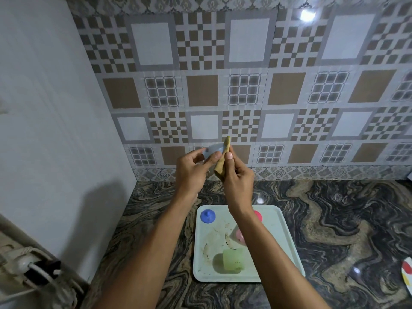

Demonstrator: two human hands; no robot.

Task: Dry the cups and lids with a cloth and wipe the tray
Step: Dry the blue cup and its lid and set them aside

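My left hand (191,169) grips a pale blue translucent cup (213,150), held up in front of the tiled wall. My right hand (236,175) pinches a folded tan cloth (223,160) against the cup's open end. Below the hands, a white tray (283,237) with brown smears lies on the counter. On the tray are a blue lid (207,215) at the far left corner, a pale green cup (233,260) lying on its side near the front, a pink cup (241,236) and a pink lid (258,215), both partly hidden by my right forearm.
The dark marbled counter (334,219) stretches to the right of the tray. A white and red object (407,273) pokes in at the right edge. A white appliance side fills the left, with a plug and cables (29,266) at the lower left.
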